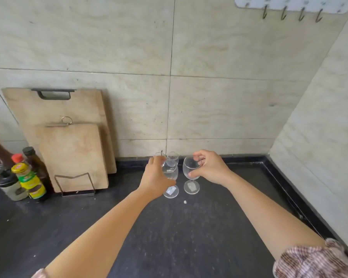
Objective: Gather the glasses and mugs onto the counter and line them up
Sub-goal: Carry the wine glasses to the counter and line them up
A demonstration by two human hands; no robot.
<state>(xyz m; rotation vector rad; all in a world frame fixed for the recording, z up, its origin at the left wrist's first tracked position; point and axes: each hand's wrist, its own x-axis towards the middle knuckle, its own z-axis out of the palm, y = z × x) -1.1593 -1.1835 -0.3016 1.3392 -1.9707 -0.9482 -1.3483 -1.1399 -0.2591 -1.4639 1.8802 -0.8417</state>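
Observation:
Three clear stemmed wine glasses stand close together on the dark counter [209, 227] near the back wall. My left hand [156, 178] grips the bowl of the near left glass [171, 190], whose foot rests on the counter. My right hand [208, 167] holds the bowl of the right glass [191, 173] between thumb and fingers, and its foot is on the counter too. A third glass [172, 160] stands behind the left one, against the wall and partly hidden by it.
Two wooden cutting boards [68, 145] lean on the wall at left in a wire rack [76, 184]. Several sauce bottles [26, 175] cluster at the far left. A side wall closes the counter's right edge. A hook rail [293, 6] hangs high up.

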